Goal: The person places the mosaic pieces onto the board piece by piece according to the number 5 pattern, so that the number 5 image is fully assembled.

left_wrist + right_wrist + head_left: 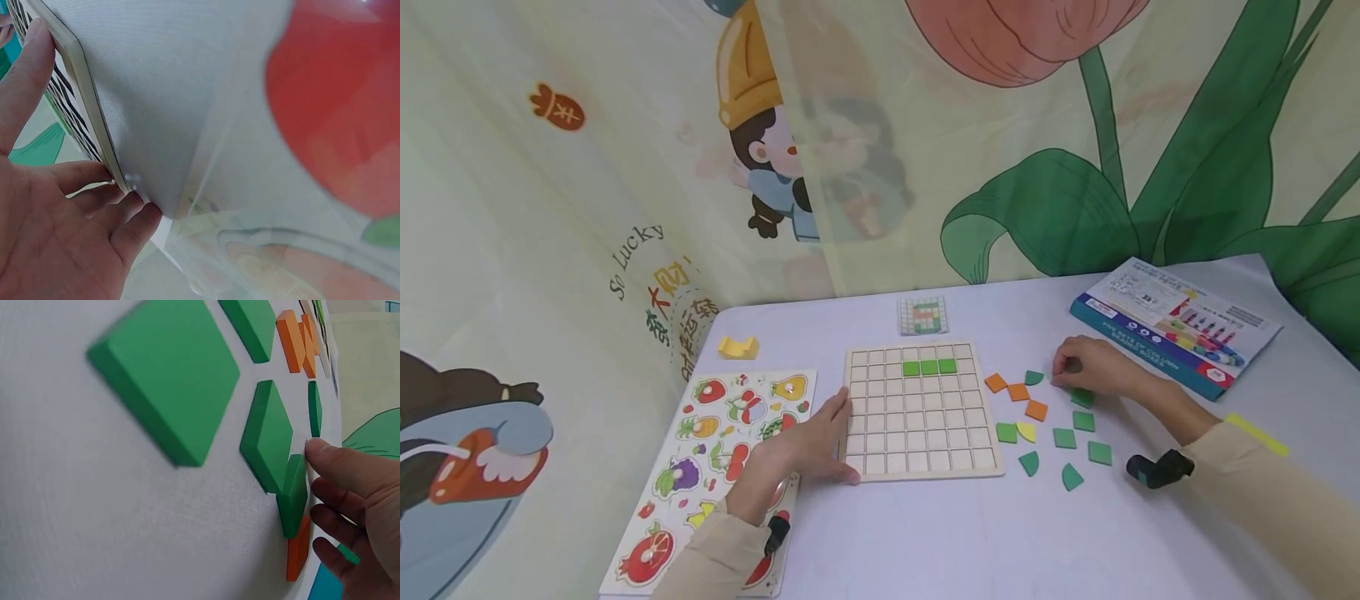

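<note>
A wooden grid board (pixel 917 417) lies on the table with light green square tiles (pixel 929 367) in a row near its top. My left hand (pixel 808 442) touches the board's left edge with its fingers, thumb at the near left corner. In the left wrist view those fingers (pixel 134 219) rest against the board's rim (pixel 94 106). My right hand (pixel 1097 367) is over the loose pieces on the right, beside a green square tile (pixel 1082 397). In the right wrist view, the thumb tip of the right hand (pixel 369 506) is close to several green tiles (pixel 267 434); whether it pinches one is hidden.
Orange squares (pixel 1018 392), a yellow quarter-round piece (pixel 1026 431) and green pieces (pixel 1064 437) lie right of the board. A pattern card (pixel 923 317) is behind it. A fruit puzzle (pixel 700 467), a yellow block (pixel 739 348) and a box (pixel 1176 325) are around.
</note>
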{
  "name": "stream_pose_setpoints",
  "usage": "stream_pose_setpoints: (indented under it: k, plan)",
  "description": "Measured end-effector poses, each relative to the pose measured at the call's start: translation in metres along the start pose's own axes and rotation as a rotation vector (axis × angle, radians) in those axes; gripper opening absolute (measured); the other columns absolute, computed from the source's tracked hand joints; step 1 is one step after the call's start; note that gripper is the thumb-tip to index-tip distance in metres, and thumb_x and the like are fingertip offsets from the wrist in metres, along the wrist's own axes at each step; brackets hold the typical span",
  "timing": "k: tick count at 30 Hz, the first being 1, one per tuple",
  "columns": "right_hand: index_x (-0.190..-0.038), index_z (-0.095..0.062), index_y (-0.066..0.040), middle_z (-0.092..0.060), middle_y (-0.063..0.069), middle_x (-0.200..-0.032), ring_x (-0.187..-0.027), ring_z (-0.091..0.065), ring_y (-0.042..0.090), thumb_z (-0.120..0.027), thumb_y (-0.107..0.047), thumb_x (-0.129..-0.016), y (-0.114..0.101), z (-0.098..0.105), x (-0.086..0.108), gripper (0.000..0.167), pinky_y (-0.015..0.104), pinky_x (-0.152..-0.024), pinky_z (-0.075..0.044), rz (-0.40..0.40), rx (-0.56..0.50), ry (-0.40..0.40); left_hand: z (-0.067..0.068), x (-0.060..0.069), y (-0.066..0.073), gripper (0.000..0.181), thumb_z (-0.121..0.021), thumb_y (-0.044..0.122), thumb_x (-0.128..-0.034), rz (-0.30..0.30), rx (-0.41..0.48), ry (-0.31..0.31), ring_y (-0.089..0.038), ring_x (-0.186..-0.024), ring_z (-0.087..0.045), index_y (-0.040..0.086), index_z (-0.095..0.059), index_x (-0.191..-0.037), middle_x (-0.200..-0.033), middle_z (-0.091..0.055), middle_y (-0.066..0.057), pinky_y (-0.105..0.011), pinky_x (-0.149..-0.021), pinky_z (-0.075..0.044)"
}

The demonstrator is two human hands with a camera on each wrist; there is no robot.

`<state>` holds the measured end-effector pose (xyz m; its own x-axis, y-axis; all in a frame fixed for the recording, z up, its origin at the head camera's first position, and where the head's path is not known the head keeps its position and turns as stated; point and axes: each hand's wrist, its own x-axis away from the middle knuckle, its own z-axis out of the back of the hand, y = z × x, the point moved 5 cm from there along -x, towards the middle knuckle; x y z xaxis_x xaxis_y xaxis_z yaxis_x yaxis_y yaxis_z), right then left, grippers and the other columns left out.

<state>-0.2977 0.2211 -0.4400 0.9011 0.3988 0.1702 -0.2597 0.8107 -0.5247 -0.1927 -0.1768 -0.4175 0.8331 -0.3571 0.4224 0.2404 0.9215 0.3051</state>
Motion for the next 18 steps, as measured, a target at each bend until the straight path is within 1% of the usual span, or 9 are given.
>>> stream_pose_setpoints:
  k: [3, 5, 7, 9, 10, 12, 14, 16, 18]
  plan:
    - [-0.093, -0.066, -0.013, -0.063, 0.003, -0.092, -0.084, -0.054, 0.018, -0.076, -0.021, -0.084, -0.001, -0.001, 0.0, 0.015, 0.025, -0.074, -0.054, 0.0, -0.012, 0.018, 0.0, 0.0, -0.001, 0.107, -0.081, 0.04, -0.0764, 0.003, -0.001, -0.002, -0.028, -0.151, -0.014, 0.002, -0.018, -0.154, -0.165, -0.004, -0.011, -0.043, -0.116, -0.033]
    - [-0.101, -0.066, -0.012, -0.065, 0.006, -0.099, -0.09, -0.057, 0.02, -0.076, -0.022, -0.083, -0.005, -0.003, -0.001, 0.023, 0.032, -0.082, -0.057, 0.008, -0.02, 0.021, 0.0, 0.0, 0.0, 0.107, -0.081, 0.04, -0.0762, 0.0, 0.001, -0.001, -0.029, -0.151, -0.014, 0.002, -0.019, -0.154, -0.164, -0.005, -0.011, -0.043, -0.116, -0.033]
    - [-0.111, -0.066, -0.01, -0.066, 0.009, -0.107, -0.096, -0.058, 0.024, -0.077, -0.024, -0.083, -0.009, -0.004, -0.003, 0.033, 0.039, -0.089, -0.056, 0.021, -0.024, 0.017, 0.0, 0.0, 0.0, 0.107, -0.081, 0.04, -0.0759, -0.001, 0.006, -0.001, -0.029, -0.151, -0.014, 0.002, -0.019, -0.154, -0.165, -0.005, -0.011, -0.044, -0.116, -0.032]
    - [-0.12, -0.066, -0.008, -0.065, 0.011, -0.112, -0.101, -0.058, 0.025, -0.076, -0.024, -0.083, -0.014, -0.006, -0.005, 0.041, 0.044, -0.092, -0.054, 0.044, -0.016, 0.008, 0.0, 0.0, 0.0, 0.107, -0.081, 0.04, -0.0759, -0.002, 0.006, -0.001, -0.029, -0.151, -0.014, 0.002, -0.019, -0.154, -0.165, -0.004, -0.011, -0.044, -0.116, -0.032]
    - [-0.122, -0.065, -0.008, -0.064, 0.011, -0.112, -0.101, -0.058, 0.025, -0.076, -0.024, -0.083, -0.017, -0.007, -0.006, 0.044, 0.044, -0.091, -0.054, 0.056, -0.01, 0.003, 0.0, 0.0, 0.0, 0.107, -0.081, 0.04, -0.0758, -0.003, 0.004, 0.0, -0.029, -0.151, -0.014, 0.002, -0.019, -0.154, -0.165, -0.004, -0.011, -0.044, -0.116, -0.032]
    - [-0.121, -0.067, -0.01, -0.064, 0.01, -0.108, -0.098, -0.056, 0.023, -0.076, -0.023, -0.083, -0.021, -0.009, -0.008, 0.041, 0.042, -0.088, -0.055, 0.073, 0.016, -0.001, 0.0, 0.0, 0.0, 0.107, -0.081, 0.04, -0.0758, -0.003, 0.001, 0.003, -0.029, -0.151, -0.014, 0.002, -0.019, -0.154, -0.165, -0.004, -0.012, -0.044, -0.116, -0.032]
    - [-0.117, -0.07, -0.011, -0.063, 0.007, -0.103, -0.095, -0.055, 0.021, -0.076, -0.021, -0.083, -0.024, -0.01, -0.01, 0.035, 0.04, -0.086, -0.055, 0.08, 0.034, -0.005, -0.001, -0.001, -0.001, 0.107, -0.081, 0.04, -0.076, -0.001, -0.001, 0.002, -0.029, -0.151, -0.014, 0.002, -0.018, -0.154, -0.165, -0.004, -0.011, -0.044, -0.116, -0.032]
    - [-0.111, -0.073, -0.011, -0.063, 0.006, -0.102, -0.094, -0.055, 0.02, -0.076, -0.02, -0.084, -0.024, -0.011, -0.011, 0.029, 0.04, -0.087, -0.055, 0.082, 0.047, -0.007, -0.001, -0.001, -0.001, 0.107, -0.081, 0.04, -0.0761, -0.002, 0.001, 0.004, -0.029, -0.151, -0.014, 0.002, -0.018, -0.154, -0.165, -0.004, -0.012, -0.044, -0.116, -0.033]
    - [-0.109, -0.072, -0.01, -0.064, 0.007, -0.103, -0.094, -0.056, 0.021, -0.076, -0.02, -0.083, -0.024, -0.011, -0.012, 0.027, 0.041, -0.089, -0.055, 0.071, 0.044, -0.009, -0.001, -0.001, -0.001, 0.107, -0.081, 0.041, -0.0762, -0.002, 0.0, 0.004, -0.029, -0.151, -0.014, 0.002, -0.018, -0.154, -0.165, -0.004, -0.012, -0.044, -0.116, -0.032]
